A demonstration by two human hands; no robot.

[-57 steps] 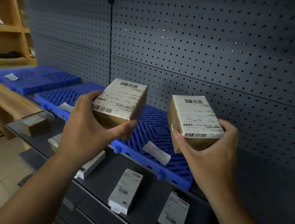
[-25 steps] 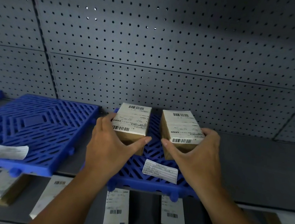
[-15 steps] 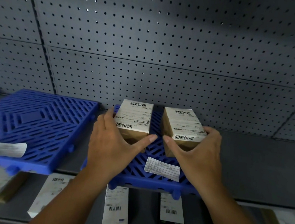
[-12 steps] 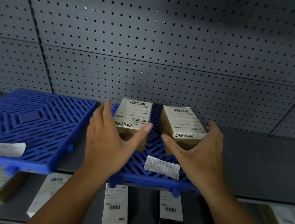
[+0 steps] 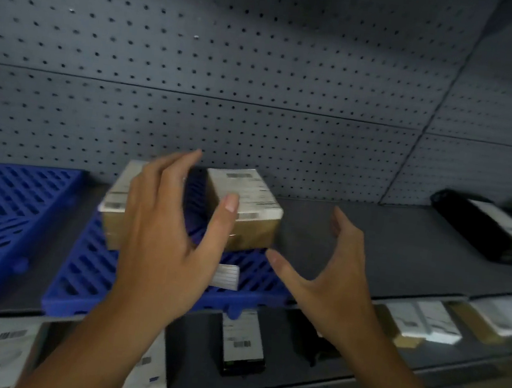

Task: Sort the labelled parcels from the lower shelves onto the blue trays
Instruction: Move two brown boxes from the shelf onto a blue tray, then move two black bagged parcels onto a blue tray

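On the blue tray (image 5: 139,292) in the middle of the top shelf (image 5: 386,251) sit two brown boxes with white labels, side by side with a small gap between them. The left box (image 5: 115,202) is partly hidden behind the left hand (image 5: 164,247), and the right box (image 5: 246,205) stands toward the far right side of the tray. Both hands are wide open with the fingers spread, and they hold nothing. The left hand is in front of the left box, and I cannot tell if it touches it. The right hand (image 5: 333,287) is out to the right of the tray, apart from the right box. So I think these two boxes are done. A paper slip (image 5: 227,275) lies on the near part of the tray. The other blue tray (image 5: 4,211) on the left has nothing on the part that shows. There is a lot left to do, I think. On the lower shelf (image 5: 194,341) a black parcel (image 5: 242,343) lies just under the tray, white parcels (image 5: 7,353) lie near on the left, and more parcels (image 5: 426,321) lie on the right. A big black parcel (image 5: 495,229) lies far right on the top shelf, not on any tray
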